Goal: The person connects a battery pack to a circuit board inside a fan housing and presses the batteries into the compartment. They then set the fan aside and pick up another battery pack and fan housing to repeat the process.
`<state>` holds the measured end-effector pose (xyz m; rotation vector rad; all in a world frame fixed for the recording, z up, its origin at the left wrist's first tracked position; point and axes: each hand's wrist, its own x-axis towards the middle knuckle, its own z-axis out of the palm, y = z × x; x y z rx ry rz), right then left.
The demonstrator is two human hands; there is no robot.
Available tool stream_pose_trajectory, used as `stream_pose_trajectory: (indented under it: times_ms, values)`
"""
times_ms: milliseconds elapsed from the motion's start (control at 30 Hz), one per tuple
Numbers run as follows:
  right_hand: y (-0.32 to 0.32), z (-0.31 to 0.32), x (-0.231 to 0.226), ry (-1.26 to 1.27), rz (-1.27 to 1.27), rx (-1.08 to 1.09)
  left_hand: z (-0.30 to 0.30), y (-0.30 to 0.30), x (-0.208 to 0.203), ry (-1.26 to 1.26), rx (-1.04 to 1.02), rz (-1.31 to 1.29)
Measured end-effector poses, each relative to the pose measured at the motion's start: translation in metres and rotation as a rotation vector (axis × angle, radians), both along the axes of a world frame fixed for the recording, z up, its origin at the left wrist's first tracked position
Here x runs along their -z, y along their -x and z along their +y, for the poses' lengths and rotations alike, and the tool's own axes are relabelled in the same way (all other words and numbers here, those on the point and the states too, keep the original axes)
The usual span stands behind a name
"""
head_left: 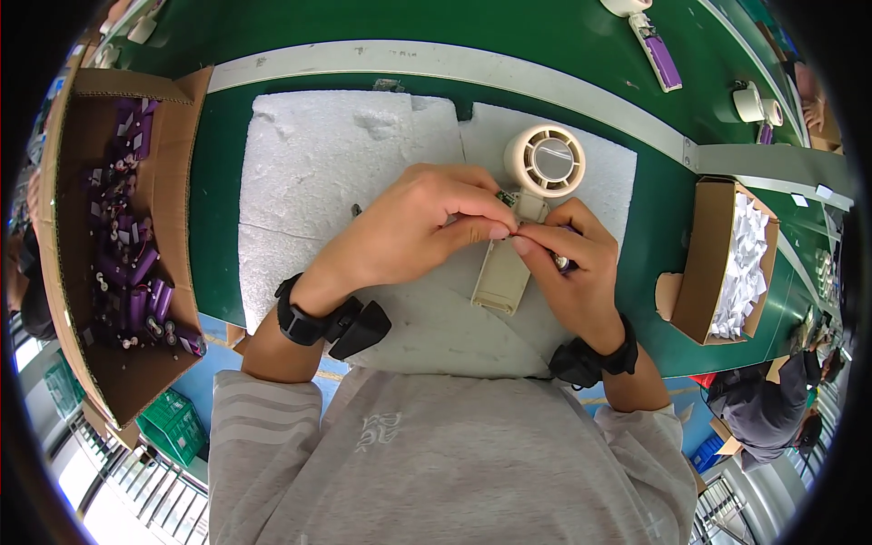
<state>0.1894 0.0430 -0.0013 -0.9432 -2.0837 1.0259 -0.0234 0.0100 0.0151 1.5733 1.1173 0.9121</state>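
A cream handheld fan (500,280) lies on a foam sheet in front of me, its round grilled head (552,161) at the far end and its handle shell opened up. Over the handle, the fingertips of my left hand (422,222) and my right hand (581,272) meet in a pinch. What they pinch is too small and covered to make out. Beside my left fingers a bit of green circuit board (505,197) shows. Part of a purple cylinder, seemingly a battery (565,263), peeks out by my right fingers, which mostly hide it.
White foam sheets (318,182) cover the green bench. At left stands a cardboard box (195,136) of purple batteries with wires; at right, a smaller box (695,259) of white pieces. Beyond a metal rail (436,59) lies another fan with a purple battery (658,59). Other people work nearby.
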Motion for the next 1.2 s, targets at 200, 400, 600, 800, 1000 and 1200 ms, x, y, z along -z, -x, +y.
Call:
stream_pose_trajectory:
  times_ms: [200, 400, 600, 800, 1000, 1200]
  values:
    - [-0.001, 0.001, -0.001, 0.043, 0.033, -0.004, 0.0, -0.001, 0.001, -0.05, 0.0, 0.025]
    - [-0.001, 0.002, 0.0, 0.023, 0.043, -0.001, 0.001, 0.001, 0.0, 0.043, 0.025, -0.023]
    - [-0.001, 0.002, 0.0, -0.02, 0.023, -0.026, 0.0, 0.001, 0.004, 0.31, 0.008, -0.319]
    - [-0.002, 0.001, 0.001, -0.023, 0.017, -0.018, 0.002, 0.004, -0.004, 0.459, -0.023, -0.381]
    - [-0.004, 0.001, 0.001, -0.031, 0.002, -0.059, 0.001, 0.005, -0.002, 0.36, -0.024, -0.304]
    - [-0.002, 0.003, 0.004, -0.077, 0.019, -0.033, 0.001, 0.002, 0.005, 0.187, -0.014, -0.224]
